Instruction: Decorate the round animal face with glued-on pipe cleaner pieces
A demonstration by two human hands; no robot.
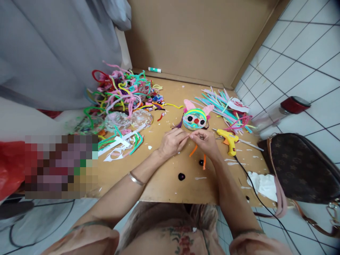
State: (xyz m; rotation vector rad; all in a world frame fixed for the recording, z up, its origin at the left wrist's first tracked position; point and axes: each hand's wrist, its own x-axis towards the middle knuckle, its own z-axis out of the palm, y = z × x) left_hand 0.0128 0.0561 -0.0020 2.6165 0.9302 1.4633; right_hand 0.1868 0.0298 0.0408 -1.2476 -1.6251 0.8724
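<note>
Floral-print clothing and two bare forearms fill the near edge, a metal bangle (136,179) on the left wrist.

Left hand (172,142): resting on the bench (164,184), fingers pressed together on a thin strand near the middle; whether it is pipe cleaner or thread cannot be told.

Right hand (205,141): grip pinched shut on the same strand, fingertip to fingertip with the left, apparently twisting or tensioning it. Orange pipe cleaner pieces (193,151) stick out below.

Round animal face (196,118): pink ears, black eyes, red nose; lies flat just beyond both hands, likely kept close for fitting.

Yellow glue gun (228,139): just right of the right hand, cord trailing off the bench edge.

Pipe cleaner heap (119,92): far left, tangled, mixed colours.

Foam strips (225,106): far right, fanned out.

Black pompoms (181,176): loose near the front edge.

Brown handbag (300,166) and crumpled tissue (262,184): right side.
</note>
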